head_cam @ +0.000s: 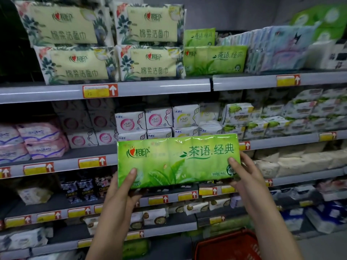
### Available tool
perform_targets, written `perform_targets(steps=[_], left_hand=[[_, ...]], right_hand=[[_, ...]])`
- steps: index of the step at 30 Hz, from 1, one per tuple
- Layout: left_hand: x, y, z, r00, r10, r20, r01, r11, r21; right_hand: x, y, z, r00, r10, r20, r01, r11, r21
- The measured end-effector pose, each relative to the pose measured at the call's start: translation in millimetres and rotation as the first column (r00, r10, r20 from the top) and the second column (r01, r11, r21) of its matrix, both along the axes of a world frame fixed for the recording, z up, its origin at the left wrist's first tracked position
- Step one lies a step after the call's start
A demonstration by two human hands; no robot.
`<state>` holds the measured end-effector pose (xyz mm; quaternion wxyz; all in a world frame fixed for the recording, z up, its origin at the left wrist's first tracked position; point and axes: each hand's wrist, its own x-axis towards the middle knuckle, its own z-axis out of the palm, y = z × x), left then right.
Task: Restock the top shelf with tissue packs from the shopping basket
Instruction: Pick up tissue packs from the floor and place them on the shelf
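I have one green tissue pack (178,161) held up in front of me with both hands, printed face toward me, long side level, raised in front of the middle shelves. My left hand (122,186) grips its lower left corner: the thumb lies flat on the front of the wrapper and the other fingers are curled behind it, where I cannot see them. My right hand (244,171) takes the right end the same way, thumb pressed on the front near the round mark, with the tips of its fingers showing past the right edge behind the pack. So both hands are closed around this single pack, neither one free. Above it, the top shelf (159,87) already carries two green packs of the same make: one lying along the front (214,60) and a second one (199,37) sitting on top of it toward its left end. To their left stand four floral cream packs (112,44), stacked two over two. To the right of the green ones leans a row of pale blue cartoon packs (277,47); I cannot count them. The red shopping basket (225,246) is down at the bottom of my view, just inside my right forearm; only part of its rim shows.
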<state>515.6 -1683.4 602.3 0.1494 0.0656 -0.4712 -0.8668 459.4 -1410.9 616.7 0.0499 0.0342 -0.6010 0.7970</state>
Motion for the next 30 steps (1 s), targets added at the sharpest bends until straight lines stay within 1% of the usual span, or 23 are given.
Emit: perform_targets(steps=[4, 6, 7, 10, 14, 17, 21, 30], left_hand=[[-32, 41, 10, 1.0, 0.013, -0.016, -0.013, 1.0, 0.013], [-48, 64, 15, 0.999, 0.044, -0.005, -0.044, 0.999, 0.025], [-56, 75, 17, 0.999, 0.042, -0.015, -0.042, 0.999, 0.024], [-74, 104, 21, 0.998, 0.054, -0.031, -0.054, 0.998, 0.021], [-92, 127, 23, 0.997, 0.057, -0.052, -0.056, 0.998, 0.007], [-98, 132, 24, 0.996, 0.081, -0.047, -0.08, 0.997, 0.013], [-106, 133, 26, 0.996, 0.083, -0.036, -0.085, 0.996, -0.034], [-141, 124, 39, 0.998, 0.057, -0.039, -0.059, 0.997, -0.051]], right_hand=[[-29, 38, 5, 1.0, 0.018, -0.022, -0.019, 0.998, -0.06], [-40, 56, 9, 1.0, 0.014, -0.028, -0.015, 1.0, -0.024], [-46, 65, 12, 1.0, -0.006, -0.028, 0.005, 1.0, -0.023], [-65, 91, 22, 0.998, 0.017, -0.067, -0.019, 0.999, -0.032], [-88, 116, 28, 0.997, 0.029, -0.067, -0.03, 0.999, -0.018], [-100, 121, 30, 0.996, 0.046, -0.071, -0.046, 0.999, -0.003], [-117, 123, 29, 0.992, 0.087, -0.089, -0.089, 0.996, -0.022], [-148, 115, 35, 0.998, 0.046, -0.045, -0.048, 0.997, -0.061]])
